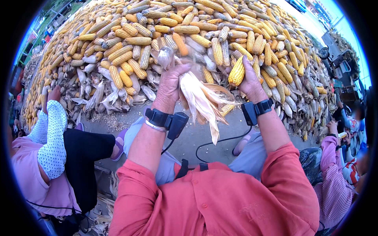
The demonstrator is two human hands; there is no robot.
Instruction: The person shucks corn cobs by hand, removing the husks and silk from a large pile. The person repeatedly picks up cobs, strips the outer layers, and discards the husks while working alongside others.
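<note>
My left hand point(171, 79) grips a bunch of pale dry corn husks point(196, 94); the husk leaves fan out below the fist toward the ground, and the stalk end point(166, 57) sticks out above it. In my right hand point(251, 79) is a bare yellow ear of corn point(237, 72), tilted, with its kernels toward me. The two hands are apart, both in front of a large heap of corn ears point(189, 29). Whitish ears still in husk point(102, 91) lie along the heap's lower edge.
A person point(50, 147) in dotted sleeves sits close on my left, reaching to the heap. Several people point(333, 177) sit on my right. A black cable point(203, 145) loops from my right wrist device. Loose kernels point(115, 121) dot the concrete ground point(165, 159). Husks point(103, 212) lie behind at left.
</note>
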